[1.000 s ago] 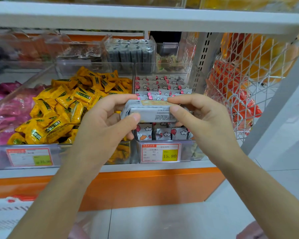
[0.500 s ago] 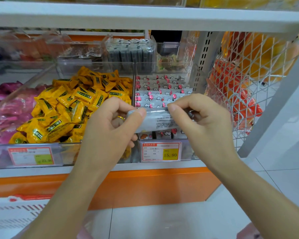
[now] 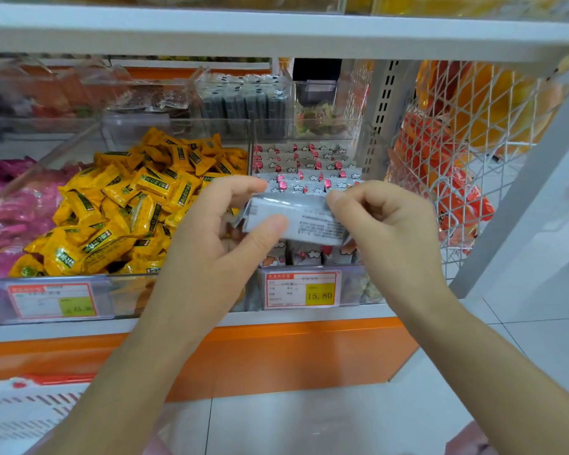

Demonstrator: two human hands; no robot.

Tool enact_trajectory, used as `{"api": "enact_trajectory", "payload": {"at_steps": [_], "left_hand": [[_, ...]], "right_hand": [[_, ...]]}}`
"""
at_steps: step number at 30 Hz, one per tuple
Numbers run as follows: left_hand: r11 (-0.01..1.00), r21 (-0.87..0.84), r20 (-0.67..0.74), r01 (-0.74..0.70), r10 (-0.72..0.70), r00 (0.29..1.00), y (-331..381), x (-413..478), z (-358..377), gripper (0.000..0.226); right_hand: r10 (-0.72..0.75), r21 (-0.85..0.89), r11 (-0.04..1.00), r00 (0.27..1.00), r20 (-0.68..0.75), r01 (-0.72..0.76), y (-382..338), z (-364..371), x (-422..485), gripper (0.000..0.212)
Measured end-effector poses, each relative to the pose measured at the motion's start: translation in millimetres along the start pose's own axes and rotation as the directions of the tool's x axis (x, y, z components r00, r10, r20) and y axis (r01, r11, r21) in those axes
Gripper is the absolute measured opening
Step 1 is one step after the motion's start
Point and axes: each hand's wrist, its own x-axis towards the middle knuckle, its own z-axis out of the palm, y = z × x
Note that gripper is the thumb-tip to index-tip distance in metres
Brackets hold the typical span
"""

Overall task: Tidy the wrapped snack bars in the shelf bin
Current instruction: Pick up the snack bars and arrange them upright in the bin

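Silver-grey foil, printed with small black text on the side facing the camera and crimped at both ends, wraps the snack bar [image 3: 296,218] held at the centre of the frame. The left hand [image 3: 217,244] grips its left end, thumb pressed on the front face and fingers curled behind the top edge. The right hand [image 3: 385,224] pinches its upper right edge between thumb and forefinger, the other fingers curled in. The bar lies lengthwise, slightly tilted, above the front part of the clear shelf bin [image 3: 355,284]. Behind it, toward upper centre, the stacked bars [image 3: 306,165] fill the bin in neat rows, grey with white clouds and red marks. A red-and-yellow price tag [image 3: 301,289] sits on the bin's front. Left of centre is a heap of yellow sweets [image 3: 138,205], with pink packets [image 3: 10,208] at the left edge and a white wire basket [image 3: 467,142] of orange bags at the right.
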Motion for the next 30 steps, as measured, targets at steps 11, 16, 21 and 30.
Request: {"api": "enact_trajectory", "payload": {"at_steps": [11,16,21,30], "left_hand": [[0.965,0.261,-0.146,-0.003,0.042,0.988,-10.0,7.2,-1.3,0.039],[0.712,0.688,0.037,-0.137,0.154,0.987,-19.1,3.5,-1.2,0.039],[0.619,0.755,0.173,-0.216,0.131,0.976,-22.8,0.8,1.5,0.024],[0.753,0.634,0.131,-0.175,0.119,0.984,-22.4,1.1,1.6,0.006]], "right_hand": [[0.026,0.248,0.967,0.994,0.107,-0.052,0.9,-3.5,7.0,0.014],[0.121,0.271,0.957,0.992,-0.046,-0.104,7.0,-6.5,15.3,0.013],[0.122,0.227,0.97,0.98,-0.16,-0.084,9.1,-3.8,20.6,0.014],[0.016,0.035,0.999,0.998,-0.058,-0.014,7.2,14.5,29.4,0.014]]}}
